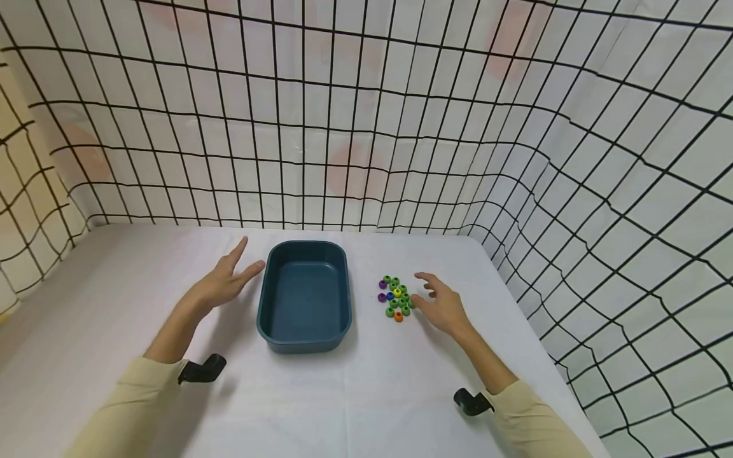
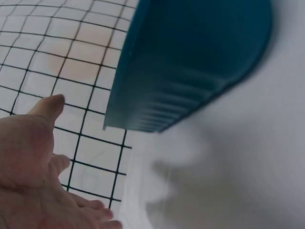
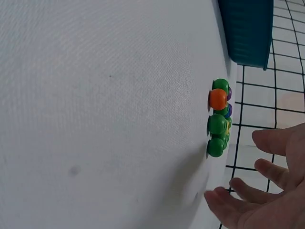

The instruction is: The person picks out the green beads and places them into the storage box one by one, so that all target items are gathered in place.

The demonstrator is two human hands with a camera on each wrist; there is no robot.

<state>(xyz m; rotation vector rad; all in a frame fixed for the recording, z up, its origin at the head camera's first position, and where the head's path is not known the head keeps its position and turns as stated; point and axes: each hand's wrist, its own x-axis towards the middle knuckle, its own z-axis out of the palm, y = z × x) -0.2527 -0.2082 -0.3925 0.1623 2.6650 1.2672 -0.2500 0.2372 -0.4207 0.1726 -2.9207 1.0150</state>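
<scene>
A teal bin [image 1: 305,343] stands on the white table, with nothing visible inside. My left hand [image 1: 220,283] is held left of it, fingers spread, holding nothing; in the left wrist view that hand [image 2: 33,167] is beside the bin's wall [image 2: 167,62]. Right of the bin lies a cluster of beads, mostly green [image 1: 402,303], with purple [image 1: 382,284], blue, yellow and orange ones [image 1: 398,316]. At the cluster's right edge is my right hand [image 1: 445,308], fingers loosely bent and empty. The right wrist view shows this hand [image 3: 271,186] near the green beads [image 3: 217,124].
A black wire grid [image 1: 303,133] rises along the back and both sides of the table, with white sheeting behind it. A black wrist camera [image 1: 203,369] is on the left wrist and another [image 1: 472,402] on the right. White tablecloth [image 1: 298,407] covers the front.
</scene>
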